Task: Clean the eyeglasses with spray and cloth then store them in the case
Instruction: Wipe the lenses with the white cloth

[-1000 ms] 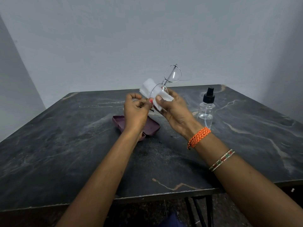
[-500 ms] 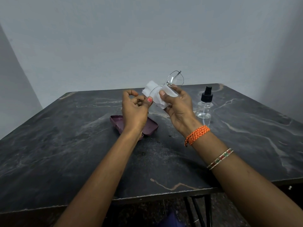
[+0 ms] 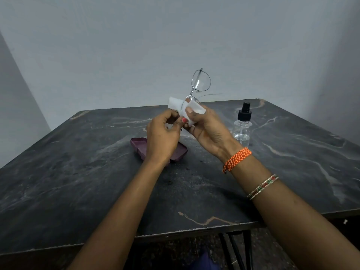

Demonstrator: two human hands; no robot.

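Observation:
Thin metal-framed eyeglasses (image 3: 200,82) stand on end above the table, one lens high against the wall, the lower lens wrapped in a white cloth (image 3: 176,106). My right hand (image 3: 208,131) pinches the cloth around that lower lens, thumb on top. My left hand (image 3: 161,137) pinches the frame's lower end beside the cloth, fingers curled. A maroon glasses case (image 3: 139,146) lies open on the table, partly hidden under my left hand. A clear spray bottle (image 3: 242,125) with a black nozzle stands upright to the right of my right hand.
The dark marble table (image 3: 78,182) reaches the grey wall at the back; its front edge runs under my forearms. Black metal legs (image 3: 233,250) show below the front edge. Orange thread and bangles sit on my right wrist.
The eyeglasses tipped from a flatter tilt to nearly upright, the free lens rising. Both hands stayed together at the lower lens with the cloth.

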